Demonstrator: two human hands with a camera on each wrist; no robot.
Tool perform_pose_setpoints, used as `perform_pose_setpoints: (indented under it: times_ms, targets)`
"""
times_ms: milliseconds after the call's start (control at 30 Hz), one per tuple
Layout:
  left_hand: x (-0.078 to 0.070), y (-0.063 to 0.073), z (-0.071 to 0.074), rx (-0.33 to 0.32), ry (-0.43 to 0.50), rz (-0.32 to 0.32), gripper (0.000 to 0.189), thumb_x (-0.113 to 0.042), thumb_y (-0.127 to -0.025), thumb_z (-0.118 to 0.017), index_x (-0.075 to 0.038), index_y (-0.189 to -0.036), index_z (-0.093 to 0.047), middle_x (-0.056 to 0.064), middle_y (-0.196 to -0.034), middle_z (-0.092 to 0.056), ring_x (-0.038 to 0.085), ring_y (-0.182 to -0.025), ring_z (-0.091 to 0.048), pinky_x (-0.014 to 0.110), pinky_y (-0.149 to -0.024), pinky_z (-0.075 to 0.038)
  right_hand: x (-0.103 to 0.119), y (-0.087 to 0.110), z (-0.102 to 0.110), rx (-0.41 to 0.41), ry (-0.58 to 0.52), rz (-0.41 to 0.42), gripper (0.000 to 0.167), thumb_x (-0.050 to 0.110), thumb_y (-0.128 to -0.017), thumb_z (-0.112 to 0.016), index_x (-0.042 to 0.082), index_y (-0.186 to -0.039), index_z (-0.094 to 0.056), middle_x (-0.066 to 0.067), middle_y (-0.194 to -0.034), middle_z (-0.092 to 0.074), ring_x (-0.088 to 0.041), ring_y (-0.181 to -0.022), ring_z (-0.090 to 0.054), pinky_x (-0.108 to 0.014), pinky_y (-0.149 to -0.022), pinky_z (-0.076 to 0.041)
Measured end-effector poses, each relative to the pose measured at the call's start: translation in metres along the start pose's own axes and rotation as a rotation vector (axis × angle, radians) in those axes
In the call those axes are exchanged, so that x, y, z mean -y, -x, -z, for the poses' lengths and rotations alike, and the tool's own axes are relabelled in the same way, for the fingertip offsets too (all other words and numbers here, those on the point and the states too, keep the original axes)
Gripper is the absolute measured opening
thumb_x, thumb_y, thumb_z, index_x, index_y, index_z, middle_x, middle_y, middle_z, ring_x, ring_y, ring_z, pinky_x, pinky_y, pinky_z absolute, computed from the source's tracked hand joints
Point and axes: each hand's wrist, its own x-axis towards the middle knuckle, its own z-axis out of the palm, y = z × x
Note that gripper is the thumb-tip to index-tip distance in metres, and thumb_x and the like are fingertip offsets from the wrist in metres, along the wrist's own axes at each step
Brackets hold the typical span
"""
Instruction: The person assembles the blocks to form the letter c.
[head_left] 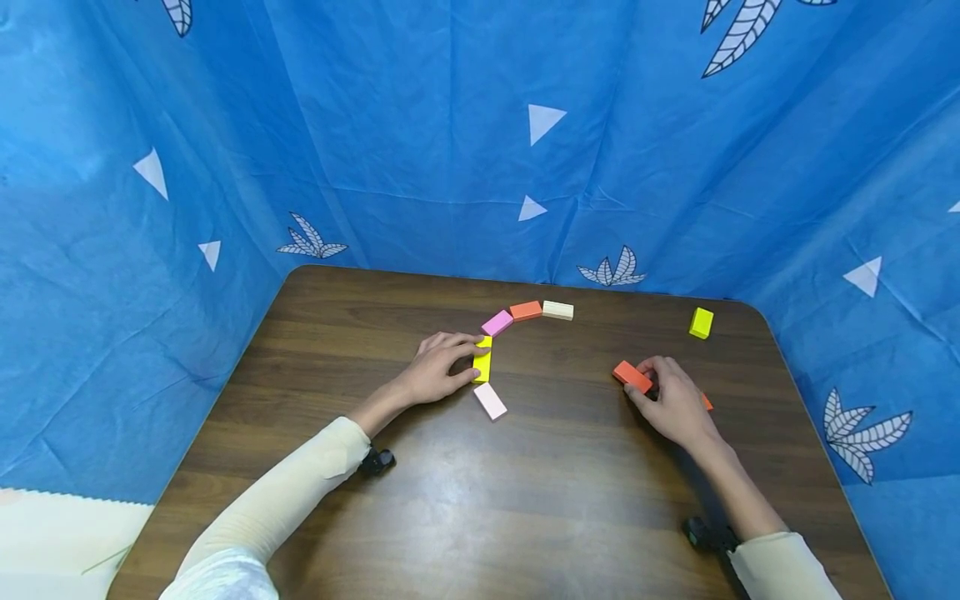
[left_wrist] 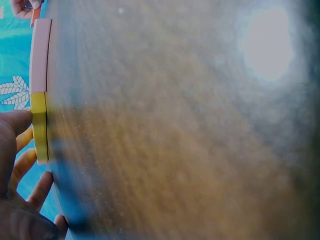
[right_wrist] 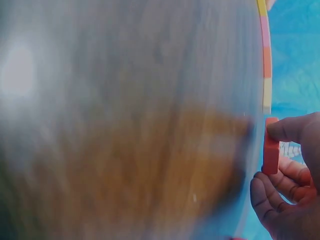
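Observation:
Thumb and fingers of my left hand (head_left: 438, 367) hold a yellow block (head_left: 482, 360) that lies on the table. Touching or nearly touching its near end is a pale pink block (head_left: 491, 401), also visible as a pink block (left_wrist: 41, 55) in the left wrist view. Beyond the yellow one, a magenta-pink block (head_left: 497, 323), an orange-red block (head_left: 526, 311) and a cream block (head_left: 558, 310) continue the curve. On the right, my right hand (head_left: 672, 402) pinches another orange-red block (head_left: 632, 377) between thumb and fingers, seen upright in the right wrist view (right_wrist: 271, 146).
A yellow-green block (head_left: 701, 323) stands near the table's far right corner. An orange piece (head_left: 707, 402) shows partly behind the right hand. Blue patterned cloth (head_left: 450, 167) hangs around the back and sides of the brown wooden table (head_left: 480, 517).

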Motion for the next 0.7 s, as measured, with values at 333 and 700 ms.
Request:
perform_pose_setpoints:
  times_ms: [333,700]
  targets:
    - [0.0,0.0,0.0,-0.004,0.008,-0.001,0.046,-0.035,-0.107,-0.068,-0.026,-0.151,-0.064,-0.004,-0.165,-0.054,0.029,-0.151,-0.047,0.069,-0.125,-0.026,0.018,0.002,-0.015,0.056,-0.02,0.034,0.037,0.023,-0.098,-0.079,0.002,-0.123,-0.063,-0.015,-0.113,-0.064,-0.024,-0.089,-0.057,-0.036,-0.076,-0.048]
    - [-0.001,0.0,0.0,-0.012,0.001,-0.009,0.045,-0.035,-0.105,-0.07,-0.025,-0.149,-0.066,-0.004,-0.163,-0.055,0.028,-0.148,-0.05,0.068,-0.123,-0.028,0.039,0.005,-0.024,0.096,-0.021,0.085,0.036,0.025,-0.097,-0.081,0.003,-0.121,-0.064,-0.011,-0.11,-0.065,-0.022,-0.091,-0.057,-0.04,-0.081,-0.05]
